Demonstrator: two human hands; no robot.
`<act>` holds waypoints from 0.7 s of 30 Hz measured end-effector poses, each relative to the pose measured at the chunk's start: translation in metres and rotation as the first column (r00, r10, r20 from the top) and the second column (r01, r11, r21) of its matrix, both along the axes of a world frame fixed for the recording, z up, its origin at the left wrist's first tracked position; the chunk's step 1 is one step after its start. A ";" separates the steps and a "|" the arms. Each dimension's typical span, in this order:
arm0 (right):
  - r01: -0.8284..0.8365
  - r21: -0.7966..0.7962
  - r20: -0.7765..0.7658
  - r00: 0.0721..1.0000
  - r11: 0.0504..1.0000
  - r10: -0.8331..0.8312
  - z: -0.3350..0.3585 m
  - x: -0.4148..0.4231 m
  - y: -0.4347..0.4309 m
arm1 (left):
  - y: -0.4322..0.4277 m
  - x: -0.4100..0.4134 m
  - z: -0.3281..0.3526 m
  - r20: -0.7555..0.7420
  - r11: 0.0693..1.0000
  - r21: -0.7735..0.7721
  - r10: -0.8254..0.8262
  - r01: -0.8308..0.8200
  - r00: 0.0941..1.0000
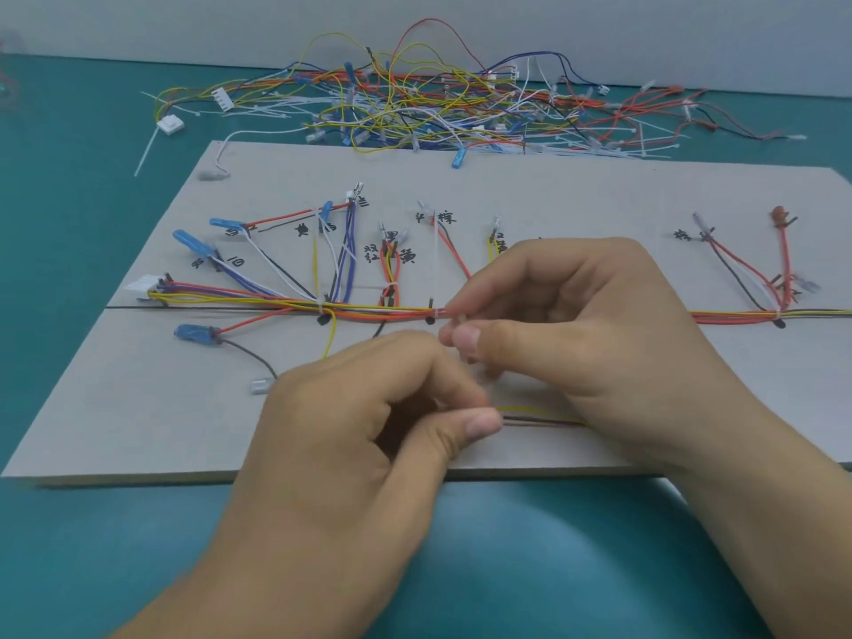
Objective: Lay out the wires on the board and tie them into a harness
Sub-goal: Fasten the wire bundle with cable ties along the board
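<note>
A grey board (138, 422) lies on the teal table and carries a laid-out harness. Its main bundle (369, 311) of red, yellow and orange wires runs left to right, with branches fanning up to blue terminals and hand-written labels. White cable ties (321, 309) cinch the bundle at a few spots. My right hand (576, 325) pinches a white cable tie (461, 322) at the bundle near the middle of the board. My left hand (369, 408) is curled just below it, thumb and finger pinching the tie's blurred tail. A yellow and a brown wire (544, 417) pass under my right hand.
A tangled heap of spare wires, connectors and white cable ties (415, 108) lies on the table behind the board. A white connector (169, 125) sits at its left end. The board's front edge (138, 479) is close to me, with teal table on both sides.
</note>
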State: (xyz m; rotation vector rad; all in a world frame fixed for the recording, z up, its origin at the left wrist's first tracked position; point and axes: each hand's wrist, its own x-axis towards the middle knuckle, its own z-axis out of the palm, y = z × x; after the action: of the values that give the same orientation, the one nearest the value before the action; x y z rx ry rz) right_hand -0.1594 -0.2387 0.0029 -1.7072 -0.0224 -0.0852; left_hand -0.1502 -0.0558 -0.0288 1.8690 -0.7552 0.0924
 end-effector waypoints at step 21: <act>-0.125 0.039 -0.125 0.984 0.991 0.129 0.010 -0.007 -0.009 | -0.005 0.008 0.012 -0.383 0.981 -0.157 0.049 -0.117 0.922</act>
State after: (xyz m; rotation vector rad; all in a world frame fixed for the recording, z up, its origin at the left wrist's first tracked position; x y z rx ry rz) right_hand -0.1662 -0.2476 0.0126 -1.6733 -0.0346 0.1183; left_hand -0.1419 -0.0610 -0.0167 1.6793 -0.3864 -0.1412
